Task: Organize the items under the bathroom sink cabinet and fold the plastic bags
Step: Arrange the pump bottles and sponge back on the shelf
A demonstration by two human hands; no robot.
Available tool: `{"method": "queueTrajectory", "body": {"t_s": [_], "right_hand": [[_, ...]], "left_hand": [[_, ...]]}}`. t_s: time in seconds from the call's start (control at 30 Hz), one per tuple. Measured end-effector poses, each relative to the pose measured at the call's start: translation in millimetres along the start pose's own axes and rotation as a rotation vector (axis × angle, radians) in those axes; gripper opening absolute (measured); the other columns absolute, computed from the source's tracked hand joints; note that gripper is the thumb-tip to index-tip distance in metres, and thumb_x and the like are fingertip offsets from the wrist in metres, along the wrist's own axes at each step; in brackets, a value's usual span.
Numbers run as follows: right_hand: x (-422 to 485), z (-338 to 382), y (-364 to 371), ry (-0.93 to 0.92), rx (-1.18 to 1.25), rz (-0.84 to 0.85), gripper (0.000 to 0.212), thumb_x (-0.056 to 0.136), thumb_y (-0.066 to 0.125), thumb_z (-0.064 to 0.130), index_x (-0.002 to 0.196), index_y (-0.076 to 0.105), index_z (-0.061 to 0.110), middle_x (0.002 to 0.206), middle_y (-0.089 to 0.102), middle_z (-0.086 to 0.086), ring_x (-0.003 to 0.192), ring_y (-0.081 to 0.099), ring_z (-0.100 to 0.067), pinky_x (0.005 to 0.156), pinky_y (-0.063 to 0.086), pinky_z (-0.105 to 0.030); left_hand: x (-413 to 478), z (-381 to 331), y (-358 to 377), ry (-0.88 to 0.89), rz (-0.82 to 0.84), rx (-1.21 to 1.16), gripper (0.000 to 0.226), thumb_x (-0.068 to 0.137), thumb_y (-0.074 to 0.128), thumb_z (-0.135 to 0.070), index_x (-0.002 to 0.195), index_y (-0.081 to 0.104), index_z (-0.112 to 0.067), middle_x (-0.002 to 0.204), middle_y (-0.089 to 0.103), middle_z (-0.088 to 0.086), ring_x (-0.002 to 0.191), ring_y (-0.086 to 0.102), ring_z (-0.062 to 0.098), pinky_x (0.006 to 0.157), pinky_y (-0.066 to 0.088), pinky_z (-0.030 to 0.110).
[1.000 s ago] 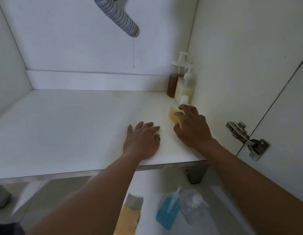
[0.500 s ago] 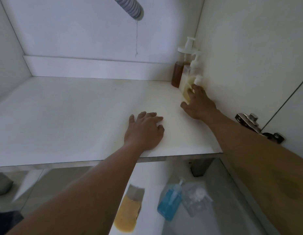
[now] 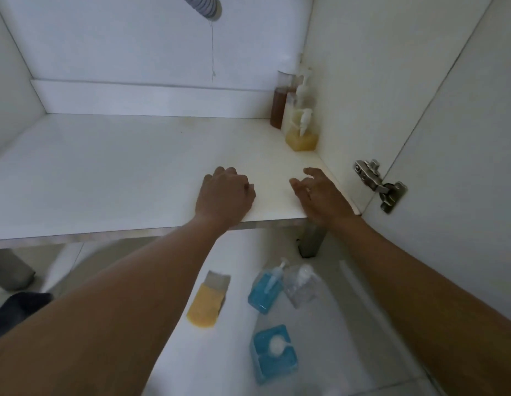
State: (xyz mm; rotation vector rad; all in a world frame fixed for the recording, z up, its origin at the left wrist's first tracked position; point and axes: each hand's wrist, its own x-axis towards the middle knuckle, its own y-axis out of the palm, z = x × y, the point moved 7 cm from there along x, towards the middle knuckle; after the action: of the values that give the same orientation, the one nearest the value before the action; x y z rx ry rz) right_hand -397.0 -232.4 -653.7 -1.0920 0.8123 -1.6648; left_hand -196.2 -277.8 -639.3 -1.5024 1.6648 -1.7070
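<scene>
Three pump bottles stand in a row against the cabinet's right wall: a brown one (image 3: 278,110) at the back, a pale one (image 3: 295,110) in the middle and a small yellow one (image 3: 302,140) in front. My right hand (image 3: 320,195) hovers empty over the shelf's (image 3: 105,172) front right corner, fingers apart, well short of the yellow bottle. My left hand (image 3: 224,197) rests on the shelf near its front edge, fingers curled under. On the floor below lie two blue pump bottles (image 3: 264,288) (image 3: 274,354), a clear one (image 3: 301,284) and a yellow pouch (image 3: 207,304).
A grey corrugated drain hose (image 3: 204,5) hangs from the top, with a thread dangling from it. A metal door hinge (image 3: 378,184) sits on the right wall by the open door. A cabinet leg (image 3: 311,241) stands below the shelf's front right corner.
My right hand let go of the small yellow bottle, left standing in front of the other two, and drew back to the shelf's front edge. My left hand's fingers curled in.
</scene>
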Motion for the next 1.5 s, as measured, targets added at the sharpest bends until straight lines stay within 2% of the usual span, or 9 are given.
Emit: {"method": "queueTrajectory", "body": {"t_s": [0.23,0.47,0.63,0.87,1.0,1.17,1.3,1.43,1.5], "right_hand": [[-76,-1,-6,-0.002,0.083,-0.125,0.044,0.102,0.043,0.042,0.101,0.067,0.005,0.125,0.053,-0.012,0.113,0.054,-0.026,0.099,0.045,-0.043],[-116,6,-6,-0.014,0.083,-0.16,0.043,0.101,0.046,0.036,0.134,0.055,0.009,0.139,0.049,-0.005,0.134,0.041,-0.02,0.113,0.033,-0.036],[-209,10,21,0.132,0.265,-0.203,0.031,0.088,0.058,0.025,0.119,0.057,0.019,0.12,0.053,0.005,0.107,0.047,-0.002,0.092,0.051,-0.025],[-271,27,89,0.21,0.278,0.485,0.06,0.082,0.057,0.067,0.13,0.037,0.036,0.119,0.043,0.022,0.118,0.045,0.005,0.111,0.036,-0.022],[-282,18,121,0.25,0.223,0.438,0.118,0.042,0.037,0.105,0.14,0.028,0.039,0.137,0.038,0.026,0.121,0.038,0.006,0.106,0.026,-0.008],[-287,14,135,0.272,0.308,0.486,0.111,0.042,0.028,0.107,0.139,0.017,0.053,0.137,0.035,0.024,0.126,0.038,0.003,0.112,0.024,-0.012],[-282,21,124,0.26,0.304,0.385,0.092,0.065,0.069,0.075,0.139,0.025,0.043,0.137,0.036,0.025,0.126,0.043,-0.001,0.11,0.035,-0.019],[-277,27,136,0.324,0.431,0.387,0.092,0.051,0.056,0.094,0.122,0.028,0.044,0.123,0.044,0.025,0.116,0.05,-0.002,0.11,0.039,-0.023],[-279,26,135,0.326,0.481,0.307,0.076,0.055,0.072,0.08,0.113,0.035,0.047,0.118,0.052,0.025,0.109,0.056,-0.002,0.102,0.047,-0.023]], "left_hand": [[-65,-7,-4,0.106,-0.039,-0.032,0.037,0.104,0.038,-0.031,0.103,0.069,-0.012,0.102,0.061,0.007,0.093,0.05,0.025,0.085,0.046,0.04],[-146,-19,16,0.077,-0.127,-0.124,0.055,0.101,0.049,-0.039,0.149,0.043,-0.013,0.161,0.033,0.009,0.153,0.02,0.026,0.121,0.026,0.038],[-191,-27,72,0.036,0.293,-0.354,0.047,0.099,0.047,-0.053,0.138,0.054,-0.028,0.139,0.059,-0.009,0.123,0.059,0.014,0.105,0.043,0.022],[-156,-39,116,-0.247,0.458,-0.487,0.043,0.094,0.065,-0.042,0.132,0.058,-0.022,0.131,0.061,-0.003,0.115,0.06,0.02,0.101,0.051,0.034],[-154,-34,139,-0.218,0.602,-0.369,0.045,0.088,0.072,-0.043,0.122,0.062,-0.016,0.121,0.063,0.005,0.107,0.061,0.021,0.091,0.047,0.027],[-155,-26,148,-0.231,0.641,-0.187,0.056,0.079,0.078,-0.052,0.113,0.058,-0.012,0.11,0.065,0.004,0.097,0.063,0.02,0.088,0.054,0.033],[-157,-28,145,-0.242,0.631,-0.184,0.066,0.073,0.084,-0.043,0.121,0.048,-0.016,0.11,0.065,0.003,0.092,0.065,0.021,0.083,0.057,0.032],[-158,-22,134,-0.258,0.653,-0.187,0.081,0.072,0.086,-0.04,0.137,0.046,-0.014,0.125,0.063,0.005,0.107,0.064,0.024,0.09,0.053,0.031],[-164,-13,121,-0.306,0.623,-0.266,0.078,0.07,0.087,-0.036,0.136,0.051,-0.014,0.126,0.063,0.005,0.108,0.063,0.023,0.089,0.053,0.03]]}}
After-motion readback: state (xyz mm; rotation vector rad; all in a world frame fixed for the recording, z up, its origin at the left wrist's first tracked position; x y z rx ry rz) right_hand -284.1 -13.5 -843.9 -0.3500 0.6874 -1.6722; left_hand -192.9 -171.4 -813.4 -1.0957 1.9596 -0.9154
